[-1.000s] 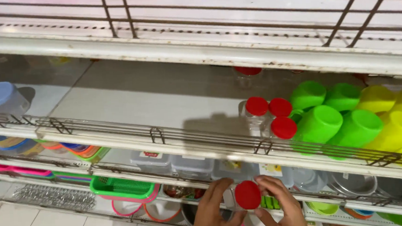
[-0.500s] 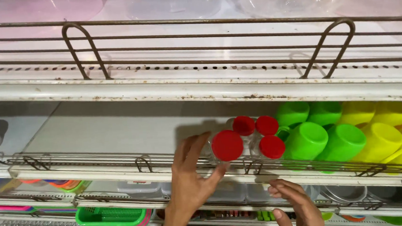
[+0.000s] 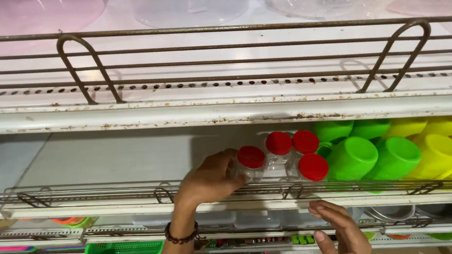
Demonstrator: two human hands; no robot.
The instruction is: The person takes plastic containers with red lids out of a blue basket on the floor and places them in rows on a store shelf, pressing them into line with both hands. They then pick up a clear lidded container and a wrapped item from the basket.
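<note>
A clear jar goes onto a shop shelf beside its red-capped neighbours.

The left hand [image 3: 208, 181], a bead bracelet [image 3: 181, 233] at its wrist, is curled around a clear jar with a red lid [image 3: 251, 163] and holds it on the middle shelf [image 3: 110, 204], just behind the front wire rail and touching the group of three matching jars [image 3: 296, 150]. Green cups [image 3: 366, 152] and yellow cups [image 3: 436, 143] fill the shelf's right end; its left end holds nothing visible. The right hand [image 3: 339, 230] hangs below the shelf's front edge, fingers loosely spread, gripping nothing. By the look of it, the jar is all but in place, with only the release left.
</note>
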